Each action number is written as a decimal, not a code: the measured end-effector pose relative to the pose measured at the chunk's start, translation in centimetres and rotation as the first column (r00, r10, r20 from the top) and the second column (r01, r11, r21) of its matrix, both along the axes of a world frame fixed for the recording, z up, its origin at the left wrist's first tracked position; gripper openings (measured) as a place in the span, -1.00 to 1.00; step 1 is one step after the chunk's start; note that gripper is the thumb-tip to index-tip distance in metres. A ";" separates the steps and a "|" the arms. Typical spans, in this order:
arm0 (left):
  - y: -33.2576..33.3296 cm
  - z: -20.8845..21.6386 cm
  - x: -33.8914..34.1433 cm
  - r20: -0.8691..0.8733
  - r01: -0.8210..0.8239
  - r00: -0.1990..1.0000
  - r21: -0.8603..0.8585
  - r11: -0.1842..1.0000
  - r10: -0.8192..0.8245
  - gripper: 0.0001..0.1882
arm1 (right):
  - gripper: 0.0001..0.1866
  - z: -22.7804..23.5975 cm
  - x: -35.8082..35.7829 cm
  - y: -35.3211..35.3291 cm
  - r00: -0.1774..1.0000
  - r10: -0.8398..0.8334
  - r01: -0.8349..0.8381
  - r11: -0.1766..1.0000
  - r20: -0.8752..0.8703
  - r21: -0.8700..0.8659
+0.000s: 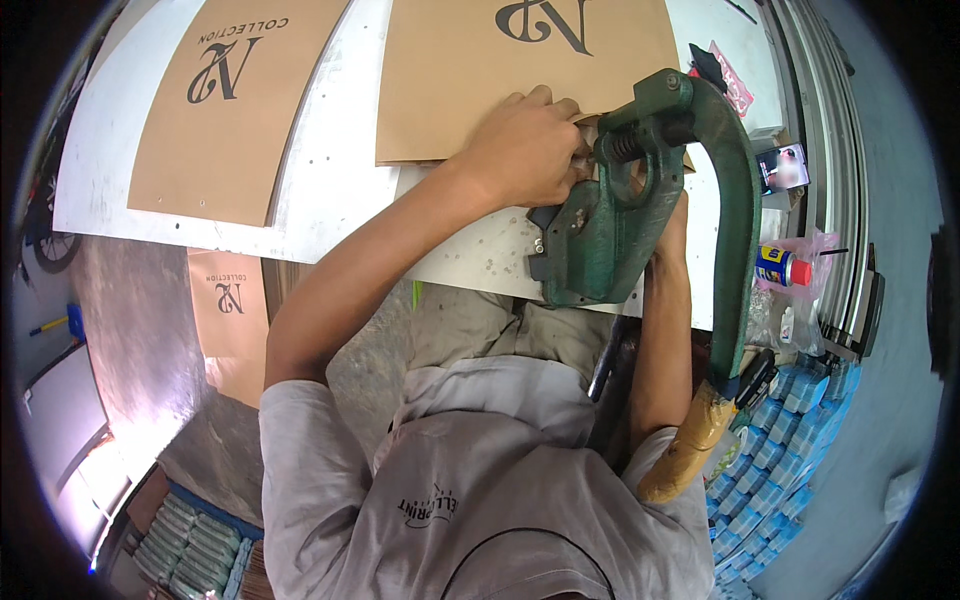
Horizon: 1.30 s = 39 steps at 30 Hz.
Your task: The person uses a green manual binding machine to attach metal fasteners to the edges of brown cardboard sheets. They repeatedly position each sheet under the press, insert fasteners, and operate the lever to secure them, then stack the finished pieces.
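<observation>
Upper centre, left hand curls, right hand hides behind the green cast-metal press, grips unclear; keep the flat brown paper bag square.

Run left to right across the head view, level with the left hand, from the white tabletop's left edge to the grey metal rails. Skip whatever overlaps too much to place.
Left-hand brown paper piece → left hand → green metal press → small dark box.
</observation>
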<state>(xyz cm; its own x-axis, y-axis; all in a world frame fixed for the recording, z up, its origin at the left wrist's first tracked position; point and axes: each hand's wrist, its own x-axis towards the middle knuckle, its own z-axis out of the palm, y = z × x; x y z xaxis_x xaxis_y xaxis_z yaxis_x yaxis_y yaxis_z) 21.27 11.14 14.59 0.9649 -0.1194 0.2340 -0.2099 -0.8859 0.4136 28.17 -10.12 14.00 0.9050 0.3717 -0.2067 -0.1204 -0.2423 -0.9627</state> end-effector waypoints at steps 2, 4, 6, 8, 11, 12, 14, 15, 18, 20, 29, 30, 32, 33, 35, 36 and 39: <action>-0.4 0.6 -0.2 -0.026 -0.039 0.999 -0.014 0.999 0.039 -0.74 | -0.66 0.5 -0.4 0.3 1.000 -0.028 0.027 0.999 0.013 0.035; -0.7 0.0 -0.3 0.042 -0.083 0.996 -0.027 0.996 0.084 -0.72 | -0.73 1.0 -0.8 1.1 0.997 -0.076 0.073 0.993 0.023 0.089; -0.8 -0.3 -0.2 0.061 -0.102 0.993 -0.002 0.995 0.102 -0.71 | -0.75 1.1 -0.6 0.8 0.997 -0.062 0.063 0.998 0.038 -0.009; -0.8 -0.3 0.2 0.031 -0.097 0.995 0.059 0.994 0.095 -0.70 | -0.73 1.0 -0.3 0.5 0.998 -0.046 0.048 0.996 0.031 -0.075; -1.2 -0.3 -0.1 0.021 -0.116 0.993 0.084 0.990 0.115 -0.69 | -0.68 0.7 -0.6 0.2 0.999 -0.040 0.041 0.996 0.018 -0.074; -1.1 -0.3 -0.1 0.039 -0.121 0.992 0.078 0.990 0.118 -0.69 | -0.69 0.8 -0.9 0.5 0.998 -0.047 0.049 0.998 0.039 -0.034; -1.2 -0.6 -0.1 0.073 -0.127 0.990 0.068 0.990 0.122 -0.68 | -0.71 0.6 -0.4 0.8 0.997 -0.021 0.024 0.998 0.071 -0.049; -1.2 -0.6 -0.2 0.060 -0.126 0.991 0.077 0.989 0.122 -0.69 | -0.71 -0.3 0.4 0.1 0.997 0.004 0.004 0.993 0.073 -0.119; -1.3 -0.3 -0.2 0.034 -0.126 0.992 0.084 0.988 0.124 -0.69 | -0.68 -1.7 2.9 -3.2 0.962 0.201 -0.077 0.850 0.186 -0.521; -1.3 -0.2 -0.1 0.020 -0.137 0.990 0.064 0.988 0.136 -0.69 | -0.69 1.0 3.8 -5.7 0.939 0.262 -0.089 0.811 0.223 -0.579; -1.5 -0.2 0.0 0.043 -0.113 0.993 0.071 0.991 0.110 -0.61 | -0.38 9.5 -11.4 -4.8 0.241 0.833 -0.367 0.553 0.498 -0.748; -1.4 -0.3 0.0 0.050 -0.105 0.994 0.079 0.991 0.101 -0.61 | -0.34 9.3 -11.6 -4.6 0.249 0.830 -0.396 0.557 0.499 -0.730; -1.1 -0.7 0.0 0.061 -0.086 0.995 0.097 0.992 0.080 -0.60 | -0.27 11.3 -10.7 -4.7 0.257 0.734 -0.462 0.664 0.628 -0.587; -0.7 -1.0 -0.5 0.057 -0.092 0.995 0.107 0.990 0.086 -0.61 | -0.24 12.2 -10.2 -4.6 0.243 0.684 -0.518 0.691 0.688 -0.504; -0.2 -1.1 -0.7 0.057 -0.071 0.996 0.131 0.989 0.064 -0.63 | -0.16 13.7 -9.2 -5.5 0.314 0.514 -0.562 0.778 0.798 -0.280; -0.4 -0.8 -0.2 0.066 -0.058 0.997 0.137 0.989 0.049 -0.66 | -0.13 14.5 -8.5 -6.4 0.413 0.390 -0.512 0.847 0.823 -0.144; -0.6 -0.7 0.1 0.113 -0.072 0.992 0.182 0.981 0.052 -0.72 | -0.47 12.3 -4.5 -7.9 0.687 -0.117 -0.004 0.986 0.717 0.165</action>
